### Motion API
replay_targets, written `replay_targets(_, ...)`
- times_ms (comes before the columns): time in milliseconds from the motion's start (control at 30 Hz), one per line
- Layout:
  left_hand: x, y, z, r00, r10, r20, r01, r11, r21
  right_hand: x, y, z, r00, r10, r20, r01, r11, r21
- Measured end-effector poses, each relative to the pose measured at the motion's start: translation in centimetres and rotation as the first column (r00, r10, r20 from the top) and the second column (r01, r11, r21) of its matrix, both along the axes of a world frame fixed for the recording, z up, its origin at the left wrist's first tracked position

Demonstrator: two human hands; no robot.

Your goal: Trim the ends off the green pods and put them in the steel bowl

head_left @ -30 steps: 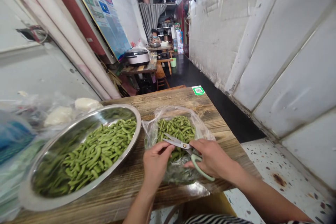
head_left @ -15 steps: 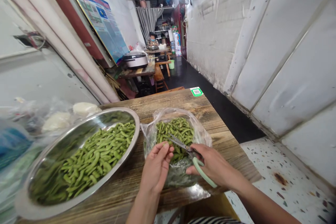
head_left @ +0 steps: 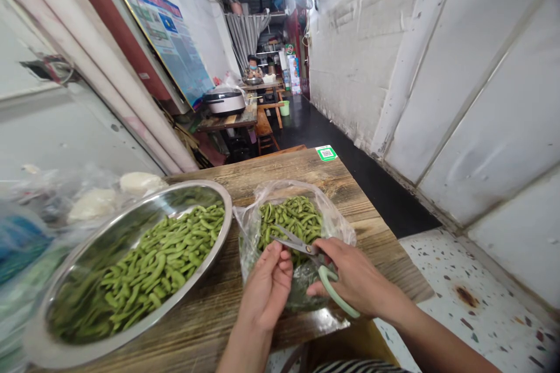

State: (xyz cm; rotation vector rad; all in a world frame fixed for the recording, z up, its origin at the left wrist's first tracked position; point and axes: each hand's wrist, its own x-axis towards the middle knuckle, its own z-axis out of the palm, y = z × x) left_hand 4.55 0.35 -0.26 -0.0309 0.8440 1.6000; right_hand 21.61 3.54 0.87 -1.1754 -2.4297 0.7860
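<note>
My left hand (head_left: 269, 282) is closed in a pinch over the near side of a clear plastic bag (head_left: 341, 227). An edamame pod, mostly hidden by the fingers, is held at its fingertips. In my right hand (head_left: 350, 274) is a pair of scissors (head_left: 304, 246) with pale green handles. Its blades are parted, and their tips lie right at the left fingertips. Edamame pods (head_left: 295, 215) fill the opened bag under the blades. To the left, a wide steel basin (head_left: 230, 215) holds many more pods (head_left: 170, 262).
Both containers rest on a wooden table (head_left: 371, 227) with a green QR card (head_left: 326, 153) at its far edge. Plastic bags with pale contents (head_left: 94, 204) crowd the basin's left side. Beyond, a rice cooker (head_left: 224, 101) stands on another table, and a person (head_left: 252, 67) sits farther back.
The scissors have shifted slightly left and down to the left fingertips, with their blades wider apart. The left hand has moved slightly down and right, and the green pod tip is now hidden.
</note>
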Motion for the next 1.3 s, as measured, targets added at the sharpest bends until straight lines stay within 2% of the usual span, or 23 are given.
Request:
replay_targets(200,0.18,-0.11,0.43,0.994,0.029,0.105,-0.027,1.0,-0.013,0.05,-0.21,0.22,1.0,0.0,0.015,-0.001,1.0,0.018)
replay_targets(533,0.34,-0.47,0.44,0.993,0.021,0.118,-0.024,0.999,0.024,-0.16,-0.33,0.24,0.998,-0.048,0.051,0.048,0.999,0.003)
replay_targets(833,0.19,-0.54,0.62,0.991,0.026,0.132,-0.034,0.998,0.058,0.12,-0.68,0.63,0.999,-0.054,0.01,0.054,0.997,-0.056)
replay_targets(1133,0.52,-0.92,0.19,0.998,-0.011,0.067,0.005,0.996,0.088,-0.12,-0.75,0.9,0.999,-0.036,-0.025,0.035,0.998,-0.045)
replay_targets(1300,0.54,-0.7,-0.08,0.999,-0.018,0.031,0.016,0.999,0.049,-0.32,-0.81,0.75,0.999,-0.033,0.008,0.033,0.999,-0.022)
